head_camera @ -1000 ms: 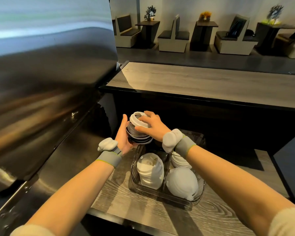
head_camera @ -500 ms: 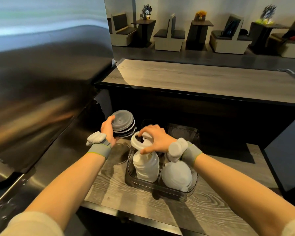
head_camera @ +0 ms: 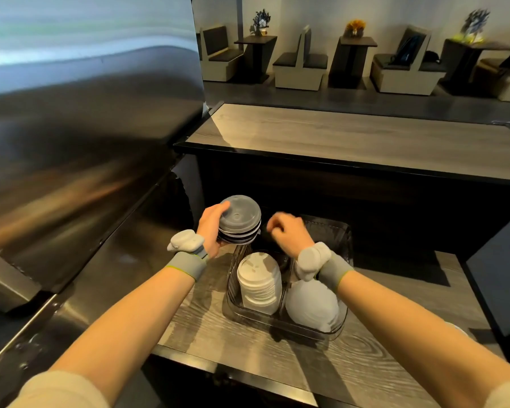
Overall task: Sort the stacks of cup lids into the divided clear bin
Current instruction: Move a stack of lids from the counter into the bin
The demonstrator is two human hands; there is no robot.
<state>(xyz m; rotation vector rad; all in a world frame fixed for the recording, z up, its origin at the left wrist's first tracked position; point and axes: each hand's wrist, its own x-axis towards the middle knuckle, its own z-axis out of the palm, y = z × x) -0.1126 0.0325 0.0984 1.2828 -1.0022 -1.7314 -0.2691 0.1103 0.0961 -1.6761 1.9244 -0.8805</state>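
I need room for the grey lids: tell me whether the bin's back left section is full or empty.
Cannot tell. The right hand and the white lid stack hide most of that section of the bin; what shows is dark.

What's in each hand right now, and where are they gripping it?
The left hand holds a short stack of translucent lids by its side edge, fingers wrapped around the rims. The right hand is curled over the clear bin, blurred; nothing visible in it.

At frame centre, the left hand [head_camera: 211, 228] grips a stack of clear lids [head_camera: 239, 220] beside the divided clear bin [head_camera: 340, 325]; the right hand [head_camera: 289, 235] hovers curled.
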